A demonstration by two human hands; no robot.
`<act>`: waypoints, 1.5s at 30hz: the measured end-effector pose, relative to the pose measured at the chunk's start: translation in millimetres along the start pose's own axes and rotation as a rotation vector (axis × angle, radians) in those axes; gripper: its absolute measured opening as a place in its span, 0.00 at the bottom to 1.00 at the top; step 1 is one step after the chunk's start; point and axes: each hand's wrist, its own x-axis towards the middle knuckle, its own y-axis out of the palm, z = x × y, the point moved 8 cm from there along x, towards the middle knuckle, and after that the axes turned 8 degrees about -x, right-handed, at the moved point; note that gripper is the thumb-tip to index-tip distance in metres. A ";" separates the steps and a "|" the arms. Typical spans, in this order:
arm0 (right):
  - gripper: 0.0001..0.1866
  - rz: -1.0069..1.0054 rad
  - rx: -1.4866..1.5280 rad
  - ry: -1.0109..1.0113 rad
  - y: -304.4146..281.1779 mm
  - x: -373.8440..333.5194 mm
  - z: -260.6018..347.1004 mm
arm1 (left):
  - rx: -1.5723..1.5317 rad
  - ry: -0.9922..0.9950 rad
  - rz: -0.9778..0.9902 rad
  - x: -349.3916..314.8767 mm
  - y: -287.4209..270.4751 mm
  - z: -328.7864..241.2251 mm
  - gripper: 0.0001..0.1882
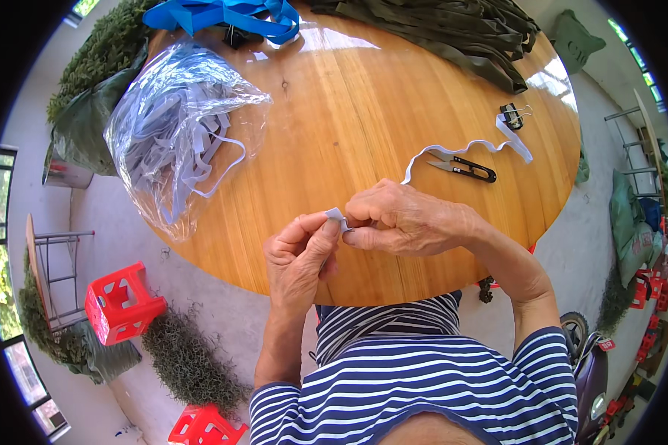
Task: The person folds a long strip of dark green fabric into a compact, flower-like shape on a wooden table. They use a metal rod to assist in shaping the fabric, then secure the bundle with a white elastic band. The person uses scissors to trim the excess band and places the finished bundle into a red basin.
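Observation:
Above the near edge of the table my left hand (302, 251) pinches the folded end of a pale, narrow elastic band (335, 215). Close against it, my right hand (408, 220) grips the same band between thumb and fingers. From behind the right hand the band runs in loose waves to a black binder clip (511, 116), which sits on its far end. Black thread snips (464, 167) lie beside the band, blades toward the left. Part of the band is hidden inside my fingers.
On the wooden table (312, 133), a clear plastic bag (185, 126) of pale bands lies at left. Blue straps (223, 16) and dark green strips (445, 30) lie at the far side. Red stools (124, 302) and dark artificial greenery (193, 360) are on the floor.

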 end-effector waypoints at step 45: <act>0.07 -0.596 -0.768 -0.567 6.5 -17.0 30.0 | -0.393 -0.222 0.080 107.7 -4.5 -0.1 0.18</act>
